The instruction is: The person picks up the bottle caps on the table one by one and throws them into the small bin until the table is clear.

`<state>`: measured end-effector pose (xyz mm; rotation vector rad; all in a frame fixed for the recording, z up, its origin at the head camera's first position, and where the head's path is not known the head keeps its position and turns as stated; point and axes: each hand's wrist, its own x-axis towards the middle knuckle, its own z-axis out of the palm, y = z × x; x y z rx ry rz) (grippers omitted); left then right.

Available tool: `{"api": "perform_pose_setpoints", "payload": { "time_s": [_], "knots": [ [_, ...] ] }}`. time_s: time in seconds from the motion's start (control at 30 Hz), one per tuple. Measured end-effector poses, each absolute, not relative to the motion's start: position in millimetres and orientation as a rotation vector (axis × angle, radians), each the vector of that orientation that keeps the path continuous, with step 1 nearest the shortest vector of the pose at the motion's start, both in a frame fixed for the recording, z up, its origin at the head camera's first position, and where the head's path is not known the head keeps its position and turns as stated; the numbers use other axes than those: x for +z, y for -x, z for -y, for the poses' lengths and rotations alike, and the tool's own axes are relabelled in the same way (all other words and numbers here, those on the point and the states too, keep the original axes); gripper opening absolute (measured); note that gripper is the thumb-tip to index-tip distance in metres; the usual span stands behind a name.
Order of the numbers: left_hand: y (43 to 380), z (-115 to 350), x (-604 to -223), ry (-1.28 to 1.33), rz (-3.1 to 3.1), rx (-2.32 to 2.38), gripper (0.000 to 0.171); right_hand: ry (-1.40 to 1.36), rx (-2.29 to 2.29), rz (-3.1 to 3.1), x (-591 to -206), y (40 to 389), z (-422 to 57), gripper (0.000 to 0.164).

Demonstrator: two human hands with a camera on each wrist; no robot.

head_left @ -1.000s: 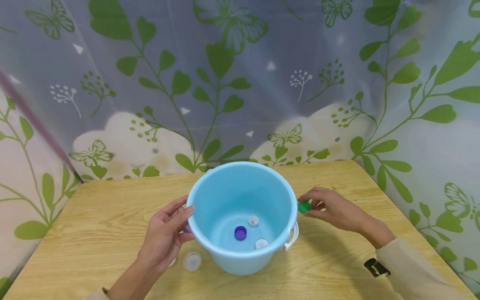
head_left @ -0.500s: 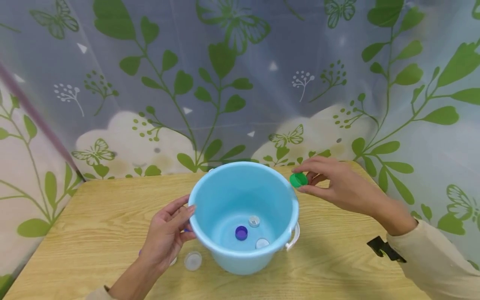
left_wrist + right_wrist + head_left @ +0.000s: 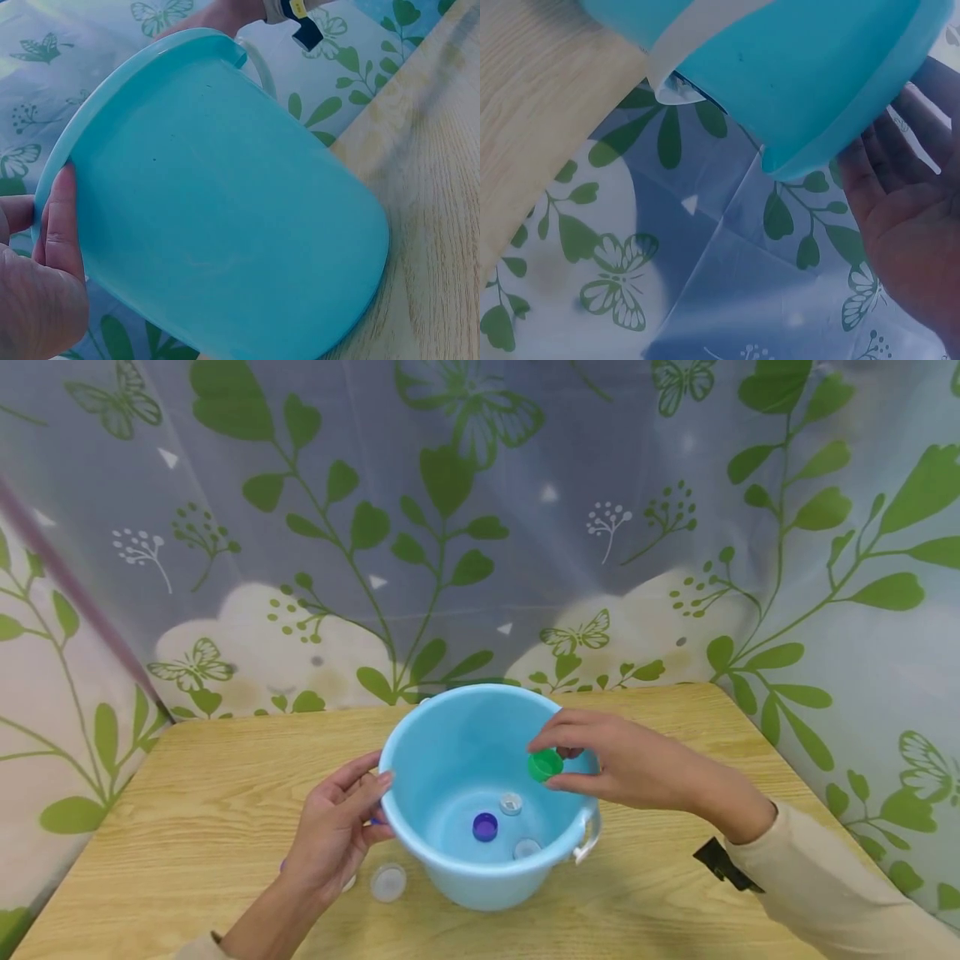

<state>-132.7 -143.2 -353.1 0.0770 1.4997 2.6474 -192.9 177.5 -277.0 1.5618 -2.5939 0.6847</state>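
Note:
A light blue bucket stands on the wooden table, its mouth facing up toward the head view. My left hand grips its left rim, thumb over the edge and fingers outside; the left wrist view shows these fingers against the outer wall. Over the right side of the bucket's mouth, my right hand pinches a green bottle cap between thumb and fingers. On the bucket's floor lie a purple cap and two whitish caps, one clear and one nearer the front.
A translucent cap lies on the table left of the bucket. Bits of blue and white things show from behind my left hand. The bucket's white handle hangs at its right side. A patterned curtain rises behind the table.
My right hand has lifted the green cap from beside the bucket, up past the right rim, then left over the opening. The left hand keeps its grip on the rim.

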Motion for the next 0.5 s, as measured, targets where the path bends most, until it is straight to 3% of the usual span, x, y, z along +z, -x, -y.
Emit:
{"api": "perform_pose_setpoints", "payload": {
  "time_s": [0.5],
  "knots": [
    [133.4, 143.0, -354.5, -0.103, -1.508, 2.664, 0.031, -1.493, 0.673, 2.736, -282.0, 189.4, -176.4, 0.034]
  ]
}}
